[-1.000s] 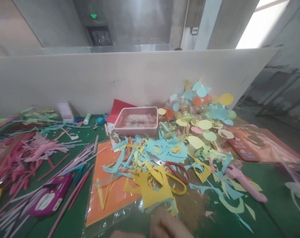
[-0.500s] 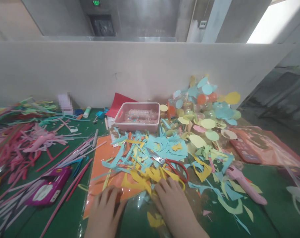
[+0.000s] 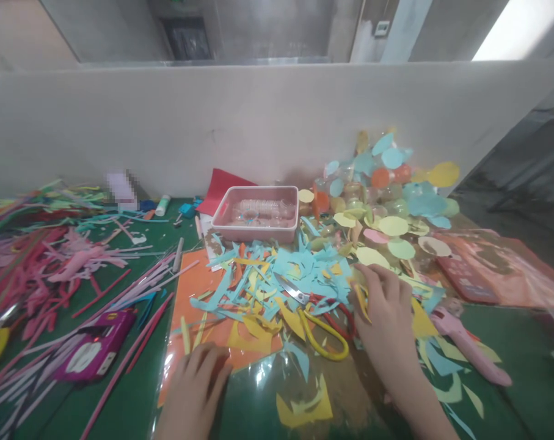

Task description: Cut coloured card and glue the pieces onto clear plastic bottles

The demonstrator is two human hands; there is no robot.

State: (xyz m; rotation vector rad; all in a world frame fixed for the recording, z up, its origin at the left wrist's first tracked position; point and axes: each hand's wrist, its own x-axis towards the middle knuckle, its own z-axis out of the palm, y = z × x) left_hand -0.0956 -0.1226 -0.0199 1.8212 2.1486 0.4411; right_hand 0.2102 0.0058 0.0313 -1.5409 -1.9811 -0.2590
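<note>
The right hand [image 3: 386, 311] curls over a yellow cut-paper scrap [image 3: 362, 303], but whether it grips I cannot tell; steel scissors [image 3: 300, 297] with looped red-and-yellow handles lie at its nine o'clock. The left hand [image 3: 195, 388], loosely spread, overlaps a flat orange sheet [image 3: 190, 280], with a pink rectangular plastic tray [image 3: 256, 234] at one o'clock.

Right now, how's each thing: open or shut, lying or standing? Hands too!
Left hand: fingers loosely spread, nothing seen in it
Right hand: at yellow paper, grip unclear
Middle scissors: lying on scraps
Tub: open, no lid on
Ribbed bottle: in tub, lying
Purple box: lying, red light on
Pink tool: lying
Orange sheet: flat, partly covered
</note>
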